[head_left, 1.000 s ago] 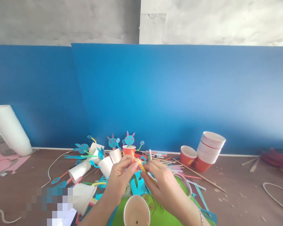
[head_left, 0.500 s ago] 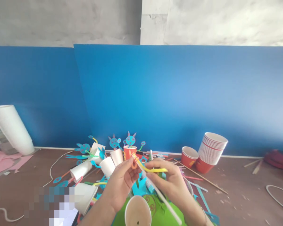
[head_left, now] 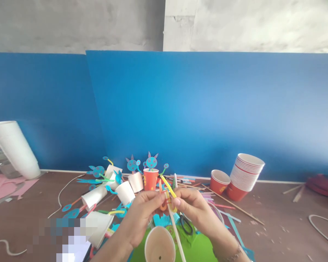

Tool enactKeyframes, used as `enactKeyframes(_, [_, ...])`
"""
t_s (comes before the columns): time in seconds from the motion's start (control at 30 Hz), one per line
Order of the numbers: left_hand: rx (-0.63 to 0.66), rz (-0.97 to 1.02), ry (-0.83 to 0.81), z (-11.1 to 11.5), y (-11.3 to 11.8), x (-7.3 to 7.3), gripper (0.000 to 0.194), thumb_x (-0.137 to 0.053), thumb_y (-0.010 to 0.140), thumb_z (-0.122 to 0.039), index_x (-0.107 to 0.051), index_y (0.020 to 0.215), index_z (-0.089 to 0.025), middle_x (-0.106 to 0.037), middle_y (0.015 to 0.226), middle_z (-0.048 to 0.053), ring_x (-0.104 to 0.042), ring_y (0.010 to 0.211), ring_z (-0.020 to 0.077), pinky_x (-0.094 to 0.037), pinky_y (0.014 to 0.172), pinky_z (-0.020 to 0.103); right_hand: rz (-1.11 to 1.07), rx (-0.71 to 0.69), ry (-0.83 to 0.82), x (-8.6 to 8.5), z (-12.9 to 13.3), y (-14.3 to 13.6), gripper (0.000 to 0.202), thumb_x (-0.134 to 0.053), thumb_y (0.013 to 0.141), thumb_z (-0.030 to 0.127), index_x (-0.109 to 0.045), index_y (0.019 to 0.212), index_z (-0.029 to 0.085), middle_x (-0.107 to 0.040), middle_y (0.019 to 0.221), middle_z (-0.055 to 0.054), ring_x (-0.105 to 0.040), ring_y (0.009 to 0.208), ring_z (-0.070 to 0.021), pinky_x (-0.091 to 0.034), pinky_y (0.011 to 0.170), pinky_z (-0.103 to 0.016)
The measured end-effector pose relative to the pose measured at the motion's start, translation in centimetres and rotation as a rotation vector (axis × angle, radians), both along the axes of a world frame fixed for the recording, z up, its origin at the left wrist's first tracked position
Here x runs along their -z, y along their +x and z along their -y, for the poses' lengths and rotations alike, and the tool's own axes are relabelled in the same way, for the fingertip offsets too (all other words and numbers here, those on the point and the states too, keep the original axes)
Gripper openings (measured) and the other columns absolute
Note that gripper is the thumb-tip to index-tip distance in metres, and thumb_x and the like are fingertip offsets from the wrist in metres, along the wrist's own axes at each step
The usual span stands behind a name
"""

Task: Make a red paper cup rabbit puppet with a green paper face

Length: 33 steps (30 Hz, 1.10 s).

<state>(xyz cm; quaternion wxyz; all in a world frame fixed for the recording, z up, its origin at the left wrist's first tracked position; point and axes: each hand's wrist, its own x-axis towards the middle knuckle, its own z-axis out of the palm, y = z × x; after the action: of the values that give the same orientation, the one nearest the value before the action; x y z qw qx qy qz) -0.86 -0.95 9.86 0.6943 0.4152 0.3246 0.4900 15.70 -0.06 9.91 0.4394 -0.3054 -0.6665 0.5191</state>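
Observation:
My left hand (head_left: 142, 216) pinches the top of a long white straw (head_left: 176, 234), where a curled orange piece (head_left: 163, 207) also sits. Between the fingertips of my right hand (head_left: 195, 209) is a yellow straw (head_left: 168, 185), bent against the white one and pointing up and left. Both hands' fingertips almost meet, so exactly how the pieces join is hidden. Below them stands an open paper cup (head_left: 160, 242) with a small dark spot in its bottom. Scissors with dark handles (head_left: 186, 224) lie on green paper (head_left: 203, 249) under my right hand.
Cups with blue paper faces, such as a red one (head_left: 151, 179), crowd the back middle and left. Stacked red cups (head_left: 244, 178) and a leaning white cup stack (head_left: 15, 149) flank them. A thin wooden stick (head_left: 235, 205) lies at right. A blue panel (head_left: 196, 109) rises behind.
My right hand has closed in on my left, bringing the yellow straw from pointing right to pointing up-left. The white straw now hangs more steeply.

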Motion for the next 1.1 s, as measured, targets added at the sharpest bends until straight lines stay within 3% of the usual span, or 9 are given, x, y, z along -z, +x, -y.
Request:
enactKeyframes(0.23, [0.062, -0.217, 0.111, 0.1, -0.2, -0.3, 0.034, -0.07, 0.071, -0.043, -0.066, 0.055, -0.013, -0.059, 0.058, 0.004, -0.05, 0.061, 0.0139, -0.038, 0.061, 0.025, -0.001, -0.121, -0.163, -1.0, 0.1, 0.4, 0.035, -0.061, 0.083, 0.044, -0.067, 0.063, 0.017, -0.063, 0.064, -0.002, -0.054, 0.062, -0.0133, -0.041, 0.061, -0.025])
enactKeyframes(0.43, [-0.016, -0.169, 0.095, -0.5, -0.4, 0.0, 0.034, -0.069, 0.072, -0.045, -0.067, 0.061, -0.014, -0.06, 0.062, 0.003, -0.053, 0.063, 0.0147, -0.042, 0.064, 0.026, -0.008, 0.054, -0.173, -0.8, 0.0, 0.0, 0.034, -0.066, 0.078, 0.049, -0.06, 0.068, 0.017, -0.056, 0.061, 0.002, -0.046, 0.054, -0.0096, -0.037, 0.052, -0.021])
enactKeyframes(0.6, [-0.094, -0.136, 0.091, -0.8, -0.4, 0.0, 0.029, -0.071, 0.072, -0.042, -0.068, 0.065, -0.014, -0.061, 0.063, 0.002, -0.054, 0.064, 0.014, -0.043, 0.064, 0.025, -0.024, 0.078, -0.189, -0.9, 0.1, -0.5, 0.037, -0.069, 0.074, 0.051, -0.056, 0.072, 0.016, -0.051, 0.06, 0.005, -0.043, 0.052, -0.0076, -0.034, 0.049, -0.019])
enactKeyframes(0.73, [-0.128, -0.095, 0.098, -0.5, 0.0, 0.0, 0.03, -0.068, 0.075, -0.044, -0.072, 0.081, -0.014, -0.066, 0.073, 0.004, -0.058, 0.069, 0.0156, -0.045, 0.067, 0.025, -0.055, 0.129, -0.21, -0.6, -0.1, -0.8, 0.036, -0.071, 0.073, 0.049, -0.055, 0.073, 0.016, -0.05, 0.057, 0.006, -0.043, 0.05, -0.0072, -0.033, 0.048, -0.02])
enactKeyframes(0.87, [-0.143, -0.07, 0.056, 0.0, 0.8, 0.1, 0.037, -0.068, 0.075, -0.045, -0.069, 0.099, -0.017, -0.068, 0.079, 0.004, -0.059, 0.067, 0.0157, -0.046, 0.066, 0.026, -0.118, 0.139, -0.232, 0.1, -0.4, -1.0, 0.034, -0.073, 0.072, 0.046, -0.055, 0.072, 0.017, -0.058, 0.058, 0.003, -0.051, 0.054, -0.0099, -0.039, 0.054, -0.022])
enactKeyframes(1.1, [-0.068, -0.209, 0.12, -0.1, 0.8, 0.7, 0.034, -0.069, 0.073, -0.047, -0.064, 0.065, -0.014, -0.05, 0.05, -0.003, -0.042, 0.053, 0.0098, -0.032, 0.054, 0.021, -0.246, 0.114, -0.226, 0.1, -0.3, -1.7, 0.034, -0.077, 0.067, 0.044, -0.054, 0.066, 0.019, -0.063, 0.062, 0.001, -0.055, 0.054, -0.0125, -0.042, 0.055, -0.026])
